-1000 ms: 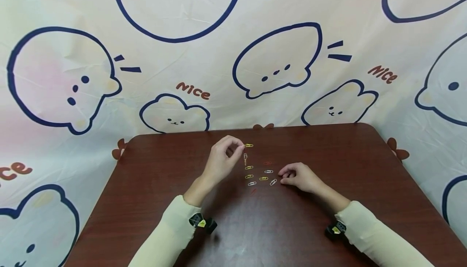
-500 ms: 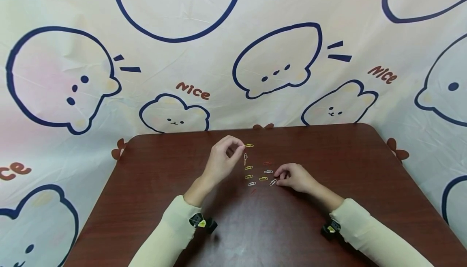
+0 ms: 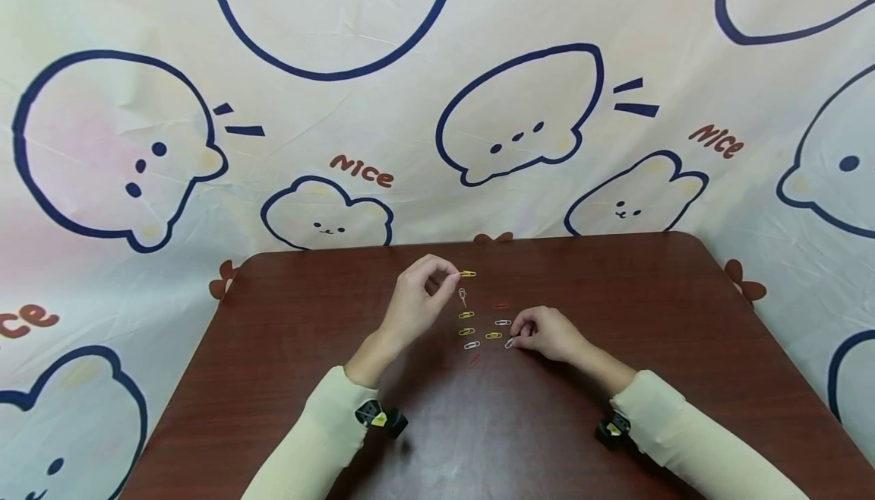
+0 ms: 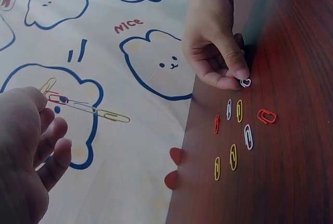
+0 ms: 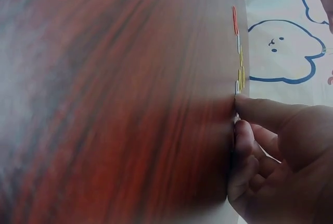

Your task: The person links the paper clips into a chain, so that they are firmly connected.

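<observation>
A: Right hand (image 3: 552, 333) has moved left; thumb and forefinger now pinch a white clip (image 4: 245, 83) they stood apart from a second ago.
B: Off the table (image 3: 478, 439)?
A: Can't tell; right wrist view is edge-on. Loose clips (image 4: 248, 137) lie near it.
B: Left hand (image 3: 418, 291)?
A: Farther off, unmoved, fingertips pinching a chain of clips (image 4: 113, 116). So clip and chain are both held, well apart.
</observation>
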Demonstrator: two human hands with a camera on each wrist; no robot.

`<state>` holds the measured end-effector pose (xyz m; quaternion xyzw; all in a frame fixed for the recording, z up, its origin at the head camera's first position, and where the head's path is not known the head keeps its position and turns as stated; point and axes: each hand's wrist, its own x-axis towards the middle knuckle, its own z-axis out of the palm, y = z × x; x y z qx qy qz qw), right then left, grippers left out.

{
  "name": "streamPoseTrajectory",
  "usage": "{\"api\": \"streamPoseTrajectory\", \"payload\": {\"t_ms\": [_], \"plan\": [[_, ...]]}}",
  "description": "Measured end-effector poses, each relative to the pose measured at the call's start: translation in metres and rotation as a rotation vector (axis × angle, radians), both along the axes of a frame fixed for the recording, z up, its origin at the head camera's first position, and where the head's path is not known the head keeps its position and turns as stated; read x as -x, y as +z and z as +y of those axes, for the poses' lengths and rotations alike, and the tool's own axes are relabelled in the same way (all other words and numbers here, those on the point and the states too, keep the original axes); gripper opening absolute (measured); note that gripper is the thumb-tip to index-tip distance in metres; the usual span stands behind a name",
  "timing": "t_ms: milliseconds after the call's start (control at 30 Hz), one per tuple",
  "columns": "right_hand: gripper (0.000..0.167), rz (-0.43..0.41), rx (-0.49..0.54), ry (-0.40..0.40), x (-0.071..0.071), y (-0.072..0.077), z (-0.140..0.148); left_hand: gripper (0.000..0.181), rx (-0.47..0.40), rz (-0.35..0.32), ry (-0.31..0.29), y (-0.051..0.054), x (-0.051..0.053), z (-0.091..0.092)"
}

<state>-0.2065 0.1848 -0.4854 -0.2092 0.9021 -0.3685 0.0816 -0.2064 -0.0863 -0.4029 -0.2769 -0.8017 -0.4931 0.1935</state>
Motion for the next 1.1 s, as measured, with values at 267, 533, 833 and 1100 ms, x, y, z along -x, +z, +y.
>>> {"api": "streamPoseTrajectory", "payload": {"t_ms": [267, 533, 833, 1100], "plan": [[0.015, -0.014, -0.065, -0.022, 0.000, 0.004, -0.004, 0.008, 0.014, -0.008, -0.005, 0.001, 0.000, 0.000], [0.017, -0.002, -0.091, -0.009, 0.000, 0.006, -0.005, 0.004, 0.008, -0.006, -0.005, 0.001, -0.001, 0.000], [0.016, 0.019, -0.074, 0.021, 0.000, 0.005, -0.001, 0.004, 0.011, -0.001, 0.000, 0.002, -0.001, 0.000], [0.011, -0.060, 0.056, -0.013, 0.000, 0.016, 0.006, 0.007, 0.012, -0.014, -0.003, 0.002, -0.001, -0.001]]}}
